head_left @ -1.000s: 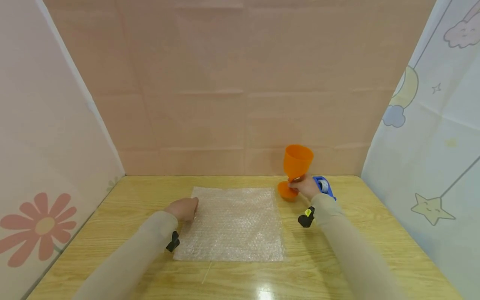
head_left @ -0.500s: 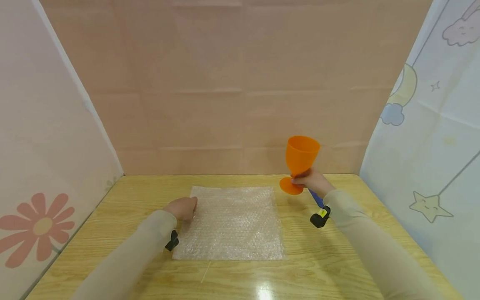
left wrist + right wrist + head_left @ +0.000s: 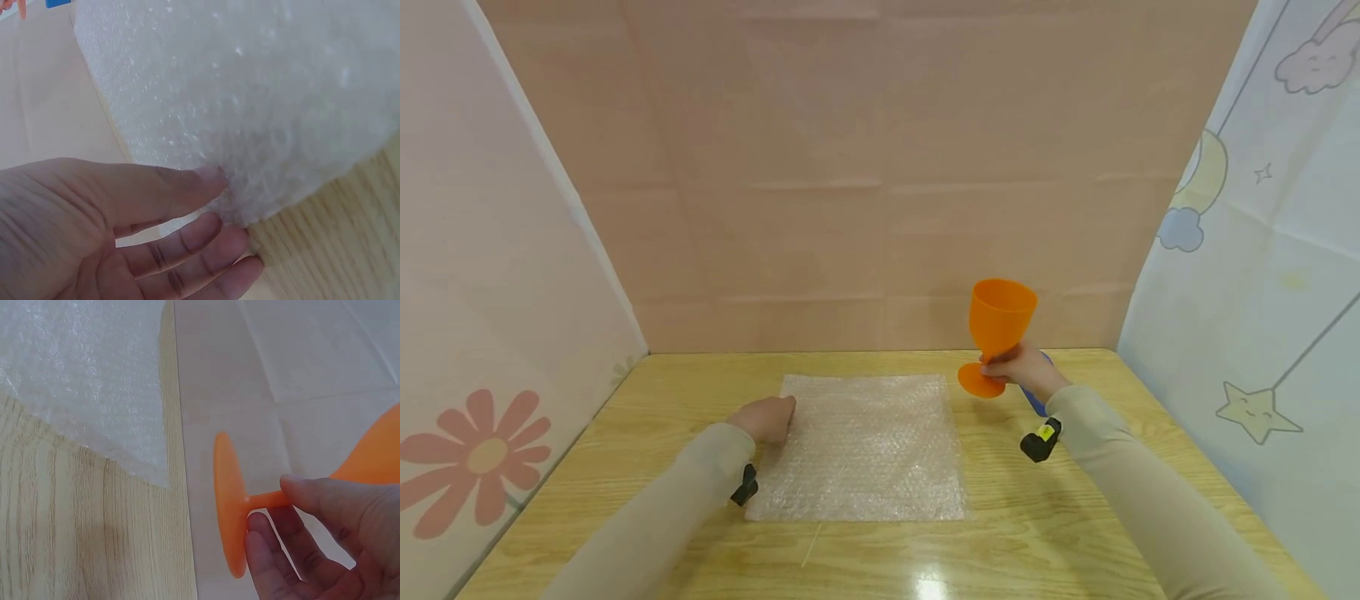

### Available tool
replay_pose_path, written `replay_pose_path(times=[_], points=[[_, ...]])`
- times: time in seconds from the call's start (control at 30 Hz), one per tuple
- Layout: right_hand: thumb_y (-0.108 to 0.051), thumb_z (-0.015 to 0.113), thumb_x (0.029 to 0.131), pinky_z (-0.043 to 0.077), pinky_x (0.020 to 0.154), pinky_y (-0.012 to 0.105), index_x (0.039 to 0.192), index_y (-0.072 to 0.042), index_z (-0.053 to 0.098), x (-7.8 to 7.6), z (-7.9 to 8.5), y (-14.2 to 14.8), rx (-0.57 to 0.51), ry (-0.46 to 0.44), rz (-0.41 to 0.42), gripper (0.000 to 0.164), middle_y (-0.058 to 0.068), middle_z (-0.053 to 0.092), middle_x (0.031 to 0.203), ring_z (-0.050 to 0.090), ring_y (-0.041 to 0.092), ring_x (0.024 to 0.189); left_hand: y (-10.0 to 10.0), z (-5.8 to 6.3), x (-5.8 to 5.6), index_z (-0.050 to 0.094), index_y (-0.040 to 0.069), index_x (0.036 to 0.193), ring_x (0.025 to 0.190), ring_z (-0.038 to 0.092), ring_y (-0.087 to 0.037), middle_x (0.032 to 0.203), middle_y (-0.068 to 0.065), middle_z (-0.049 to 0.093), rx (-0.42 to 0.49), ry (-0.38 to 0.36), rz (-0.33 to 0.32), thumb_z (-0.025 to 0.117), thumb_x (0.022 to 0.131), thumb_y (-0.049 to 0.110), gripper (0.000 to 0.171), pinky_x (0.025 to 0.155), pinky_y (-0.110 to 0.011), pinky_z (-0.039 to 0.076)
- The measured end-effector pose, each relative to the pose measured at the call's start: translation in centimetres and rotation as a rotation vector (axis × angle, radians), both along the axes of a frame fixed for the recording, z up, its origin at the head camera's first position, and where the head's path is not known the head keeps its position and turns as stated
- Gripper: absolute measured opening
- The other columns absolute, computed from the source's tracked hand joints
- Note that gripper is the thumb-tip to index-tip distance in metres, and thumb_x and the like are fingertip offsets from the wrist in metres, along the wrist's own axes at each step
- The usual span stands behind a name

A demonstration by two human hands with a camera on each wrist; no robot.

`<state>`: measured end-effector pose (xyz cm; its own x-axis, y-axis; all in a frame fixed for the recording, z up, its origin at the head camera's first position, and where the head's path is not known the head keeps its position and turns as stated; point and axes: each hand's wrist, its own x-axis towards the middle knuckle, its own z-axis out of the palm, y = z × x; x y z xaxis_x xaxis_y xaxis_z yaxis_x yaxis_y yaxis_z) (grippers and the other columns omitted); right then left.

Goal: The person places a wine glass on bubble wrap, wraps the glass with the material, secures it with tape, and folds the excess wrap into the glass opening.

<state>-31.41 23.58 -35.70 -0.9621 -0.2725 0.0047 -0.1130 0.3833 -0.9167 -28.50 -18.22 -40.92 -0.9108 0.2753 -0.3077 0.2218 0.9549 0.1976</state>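
A flat sheet of clear bubble wrap (image 3: 865, 450) lies on the wooden table. At its left edge my left hand (image 3: 765, 418) pinches it, the thumb (image 3: 200, 184) on top and the fingers curled under the edge. To the right of the sheet, my right hand (image 3: 1026, 371) grips an orange plastic goblet (image 3: 1000, 317) by its stem, just above the round foot (image 3: 228, 506). The goblet leans slightly to the right, its open bowl facing up. In the right wrist view most of the bowl is cut off by the frame.
Behind my right hand sits a blue tape dispenser (image 3: 1033, 402), mostly hidden. A thin pale strip (image 3: 811, 546) lies in front of the sheet. A pink-beige cloth wall (image 3: 820, 250) closes the back, with printed cloth walls on both sides.
My right hand has shifted right with the goblet, rising and then dipping slightly, and now covers most of the tape dispenser. The left hand and bubble wrap have stayed put.
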Motion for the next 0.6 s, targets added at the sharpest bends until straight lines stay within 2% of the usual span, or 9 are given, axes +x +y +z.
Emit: replay_pose_path(times=[0.17, 0.3, 0.47, 0.6], points=[[-0.001, 0.066, 0.089, 0.054, 0.086, 0.031, 0.106, 0.011, 0.055, 0.0, 0.0, 0.1, 0.018, 0.011, 0.002, 0.023, 0.021, 0.062, 0.112, 0.063, 0.008, 0.09, 0.6, -0.1, -0.1, 0.05, 0.007, 0.086, 0.068, 0.047, -0.021, 0.075, -0.007, 0.054, 0.017, 0.024, -0.018, 0.058, 0.089, -0.004, 0.014, 0.061, -0.035, 0.038], [-0.001, 0.066, 0.089, 0.054, 0.085, 0.029, 0.107, 0.011, 0.055, 0.0, 0.0, 0.1, 0.023, 0.011, -0.008, 0.024, 0.027, 0.06, 0.117, 0.064, 0.009, 0.092, 1.5, 0.0, 0.0, 0.049, 0.007, 0.084, 0.065, 0.046, -0.02, 0.073, -0.006, 0.053, 0.013, 0.046, -0.042, 0.06, 0.087, -0.002, 0.014, 0.059, -0.033, 0.039], [-0.003, 0.066, 0.089, 0.054, 0.088, 0.032, 0.11, 0.012, 0.055, -0.1, -0.3, 0.3, 0.046, 0.009, -0.012, 0.028, 0.032, 0.056, 0.123, 0.064, 0.018, 0.101, 3.1, -0.2, -0.3, 0.051, 0.008, 0.083, 0.066, 0.047, -0.019, 0.073, -0.004, 0.054, 0.034, 0.055, -0.049, 0.065, 0.084, 0.0, 0.016, 0.058, -0.031, 0.038], [-0.004, 0.067, 0.089, 0.053, 0.09, 0.034, 0.111, 0.012, 0.055, -0.4, -0.6, 0.5, 0.06, 0.014, -0.015, 0.029, 0.03, 0.057, 0.122, 0.064, 0.023, 0.105, 4.6, -0.7, -0.7, 0.051, 0.01, 0.082, 0.065, 0.046, -0.018, 0.072, -0.003, 0.053, 0.045, 0.072, -0.066, 0.067, 0.082, -0.001, 0.019, 0.057, -0.03, 0.037]])
